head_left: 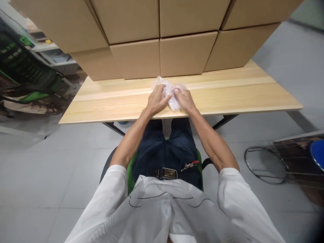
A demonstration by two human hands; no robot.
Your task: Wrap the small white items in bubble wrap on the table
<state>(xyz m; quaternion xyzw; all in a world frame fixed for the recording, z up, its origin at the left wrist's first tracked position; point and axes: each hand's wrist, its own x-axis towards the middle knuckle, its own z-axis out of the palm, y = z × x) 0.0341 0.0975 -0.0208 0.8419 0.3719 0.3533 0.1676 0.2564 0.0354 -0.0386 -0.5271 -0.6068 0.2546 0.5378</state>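
Observation:
A crumpled piece of clear plastic [174, 103], perhaps a bag, lies on the wooden table [111, 105] close to its front edge. My left hand [157, 98] rests on the plastic's left side, fingers curled over it and thumb pressing on its middle. On the other side, my right hand [184, 98] is closed, pinching a bunched part of the plastic between thumb and fingers. Whether anything is inside the plastic, I cannot tell.
Stacked cardboard boxes [188, 55] form a wall along the table's back. A green and black chair [25, 67] and shelves [54, 55] stand at left. On the right are a metal ring-based stool [265, 165] and a blue seat [317, 153].

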